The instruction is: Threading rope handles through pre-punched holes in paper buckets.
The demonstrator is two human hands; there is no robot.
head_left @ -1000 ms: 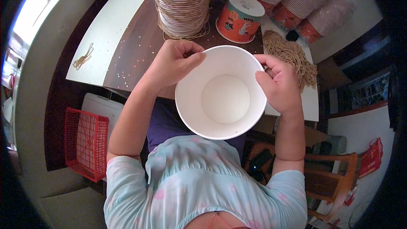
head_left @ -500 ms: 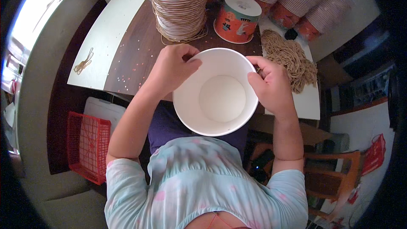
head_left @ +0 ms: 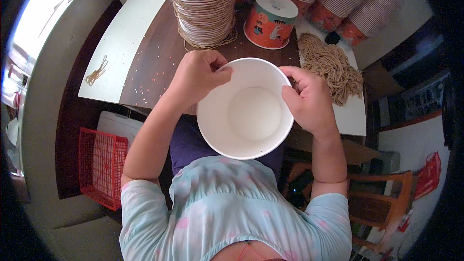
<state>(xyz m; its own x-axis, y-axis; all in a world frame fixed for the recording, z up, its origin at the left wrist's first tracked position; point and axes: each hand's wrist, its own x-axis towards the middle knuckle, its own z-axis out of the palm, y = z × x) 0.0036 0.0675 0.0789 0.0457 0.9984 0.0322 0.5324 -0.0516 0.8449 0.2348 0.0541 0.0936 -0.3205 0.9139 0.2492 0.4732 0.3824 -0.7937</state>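
A large white paper bucket [head_left: 217,121] is held in front of me above my lap, its open mouth turned up toward me and its white inside bare. My left hand [head_left: 203,72] pinches the rim at the upper left, thumb inside. On the right side of the rim, my right hand [head_left: 309,96] grips with the thumb inside and the fingers around the outer wall, partly hidden. Beyond it, an orange and green printed paper bucket [head_left: 268,29] stands upside down on the table. A tall stack of nested buckets [head_left: 205,9] with tan cords stands left of that.
A heap of tan cords [head_left: 331,70] lies at the table's right side, with more bucket stacks [head_left: 348,0] behind. One small cord bundle [head_left: 96,71] rests at the left of the table [head_left: 154,53]. A red plastic basket [head_left: 101,169] is low left; a wooden chair [head_left: 377,198] stands low right.
The bucket has dropped slightly toward my lap, both hands still gripping its rim. Otherwise the scene has only shifted slightly.
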